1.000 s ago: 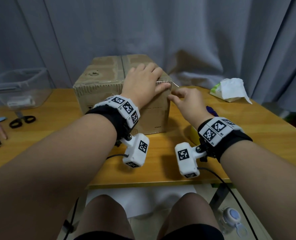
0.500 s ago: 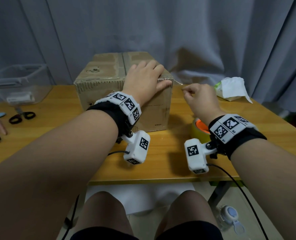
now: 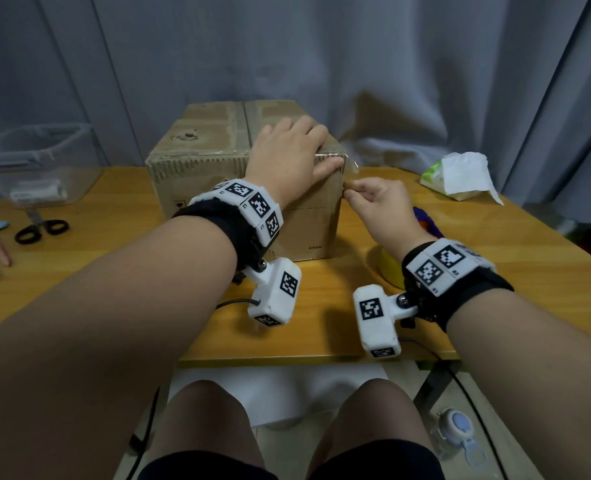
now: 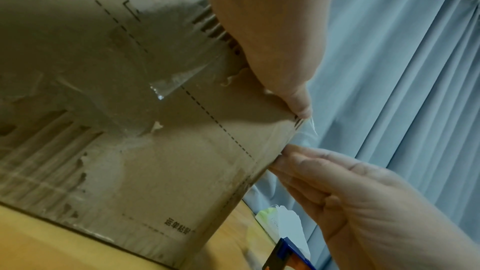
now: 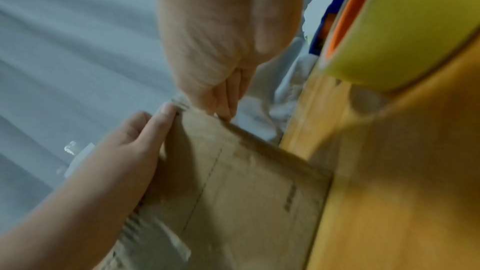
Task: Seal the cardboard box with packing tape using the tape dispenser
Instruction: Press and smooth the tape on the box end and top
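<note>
Centrally, the cardboard box [image 3: 245, 188] is shown standing on the desk [image 3: 321, 327], flaps closed, w/ a strip of clear packing tape [image 3: 351, 164] running along its front top edge and hanging loose past the right corner. The left hand [image 3: 287, 157] is laid flat over that edge, fingers straight, thumb [image 4: 298, 98] pressed on the tape at the corner. The right hand [image 3: 377, 202] is seen just beside the box's right front corner, thumb and fingertips [image 4: 291, 155] brought together at the vertical edge, apparently on the tape's free end; whether tape is actually pinched cannot be told. An older patch of clear tape [image 4: 176, 81] is visible on the front face. The tape dispenser [image 3: 391, 268], w/ yellow roll and orange hub, lies on the desk right of the box, partly hidden by the right wrist. Farther out: tissue pack [image 3: 460, 178] at right, scissors [image 3: 41, 230] and clear plastic bin [image 3: 34, 164] at left, grey curtain [image 3: 321, 57] behind.
</note>
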Action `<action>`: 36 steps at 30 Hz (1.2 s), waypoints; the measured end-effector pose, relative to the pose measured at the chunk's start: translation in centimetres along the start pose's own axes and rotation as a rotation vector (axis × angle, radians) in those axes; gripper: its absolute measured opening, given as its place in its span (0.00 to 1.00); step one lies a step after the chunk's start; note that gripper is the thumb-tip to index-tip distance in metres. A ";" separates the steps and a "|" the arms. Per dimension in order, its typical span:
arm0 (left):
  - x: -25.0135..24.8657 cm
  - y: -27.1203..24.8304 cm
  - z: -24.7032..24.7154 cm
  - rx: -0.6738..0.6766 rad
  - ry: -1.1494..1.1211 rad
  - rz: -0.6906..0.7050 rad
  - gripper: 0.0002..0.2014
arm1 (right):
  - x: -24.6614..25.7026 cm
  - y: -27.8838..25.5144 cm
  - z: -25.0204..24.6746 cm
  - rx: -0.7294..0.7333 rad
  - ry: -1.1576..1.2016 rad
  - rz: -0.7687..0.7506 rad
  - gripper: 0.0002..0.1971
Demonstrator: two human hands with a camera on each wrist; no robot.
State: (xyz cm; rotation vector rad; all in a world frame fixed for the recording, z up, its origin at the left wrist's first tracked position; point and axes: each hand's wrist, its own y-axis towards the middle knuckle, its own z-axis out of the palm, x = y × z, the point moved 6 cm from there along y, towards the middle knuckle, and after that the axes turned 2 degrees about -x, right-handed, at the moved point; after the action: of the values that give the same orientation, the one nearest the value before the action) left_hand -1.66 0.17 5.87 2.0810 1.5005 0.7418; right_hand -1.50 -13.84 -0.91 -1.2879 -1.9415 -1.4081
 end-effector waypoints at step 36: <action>3.6 -1.3 0.4 0.115 0.134 0.041 0.30 | 0.8 4.0 0.8 0.135 0.405 0.177 0.13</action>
State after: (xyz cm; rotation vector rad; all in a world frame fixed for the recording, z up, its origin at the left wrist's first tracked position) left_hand -1.35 3.96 5.27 2.1906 1.6111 0.8427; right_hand 1.65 -12.55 1.48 -0.9937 -1.5817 -1.3060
